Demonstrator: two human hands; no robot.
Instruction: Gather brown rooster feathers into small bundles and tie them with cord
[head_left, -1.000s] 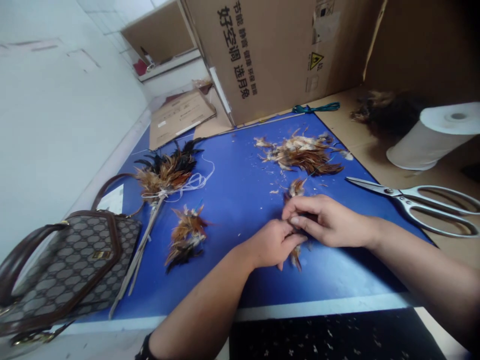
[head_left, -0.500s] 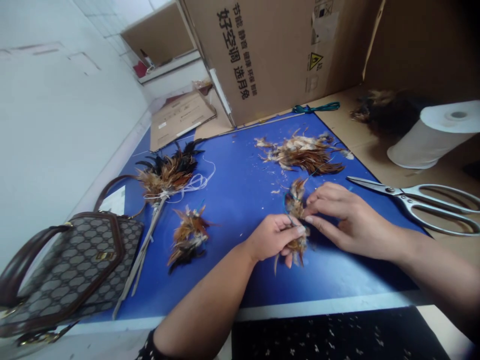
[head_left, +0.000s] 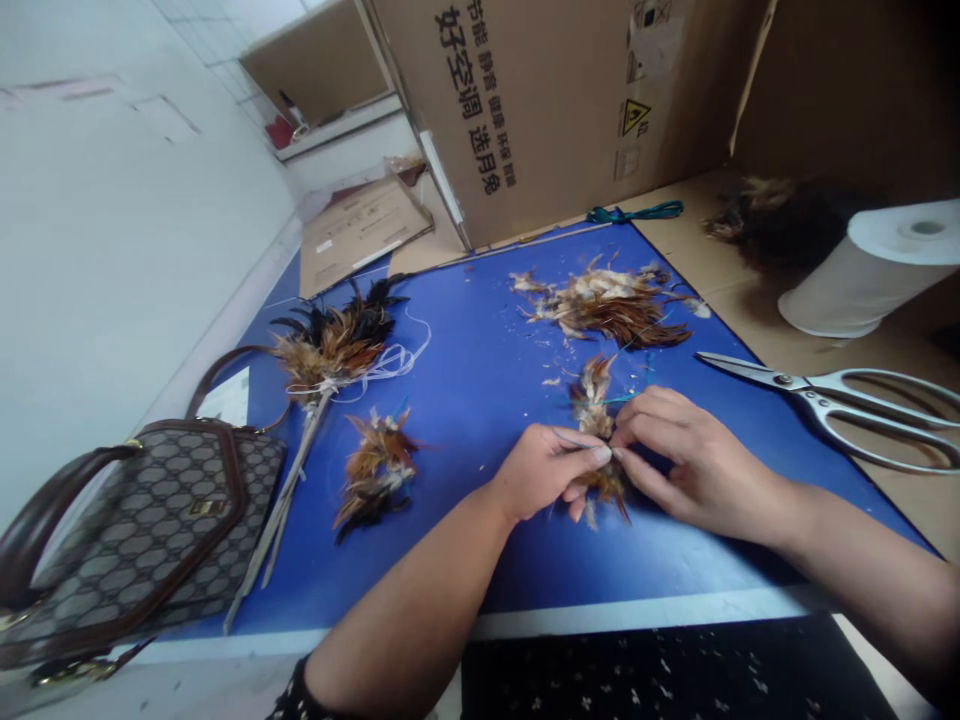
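A strip of brown and cream feathers (head_left: 594,418) on a teal cord (head_left: 621,398) lies between my two hands over the blue mat. My left hand (head_left: 551,468) pinches its middle between thumb and forefinger, and a thin dark strand runs over those fingers. From the other side my right hand (head_left: 686,460) meets it, fingertips pressed together at the same spot. What exactly the right fingertips grip is partly hidden. More feathers of the strip stick out below the fingers. To the left lies a second small feather bunch (head_left: 379,470), curved, brown and black.
Loose brown feathers (head_left: 615,305) are heaped beyond my hands. Silver scissors (head_left: 825,390) and a white roll (head_left: 862,270) are at right. At left are a tied feather bundle (head_left: 337,345) with long stems and a patterned handbag (head_left: 172,520). A large cardboard box (head_left: 555,110) stands behind.
My right hand has shifted slightly down and closed in on the left fingertips. The teal cord now stretches rightward above the hand. The lower feathers have turned a little to the right.
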